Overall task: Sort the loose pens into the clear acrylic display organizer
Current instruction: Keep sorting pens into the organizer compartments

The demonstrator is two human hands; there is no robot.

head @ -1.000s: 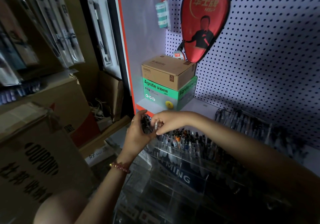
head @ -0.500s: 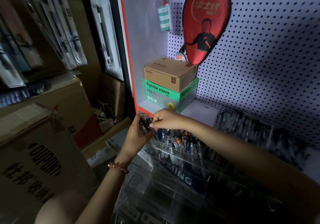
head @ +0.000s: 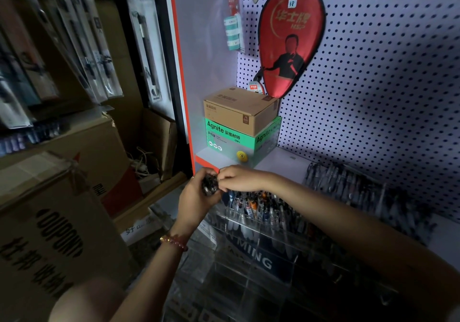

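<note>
My left hand (head: 196, 201) grips a bundle of dark pens (head: 210, 185), their ends pointing up. My right hand (head: 236, 177) reaches across from the right, and its fingertips pinch the top of a pen in that bundle. Just below and to the right stands the clear acrylic organizer (head: 251, 252), with a blue label strip on its front. Several pens (head: 254, 206) stand upright in its back row. Its lower front compartments are dark and hard to read.
A green box (head: 224, 137) with a brown carton (head: 239, 110) on top sits on the white shelf behind my hands. A red racket cover (head: 291, 38) hangs on the pegboard. More pens (head: 348, 185) lie at the right. Large cardboard boxes (head: 49, 222) stand on the left.
Both hands have lifted slightly with the pen bundle and stayed together. The camera has tipped, so the shelf sits lower in view.
</note>
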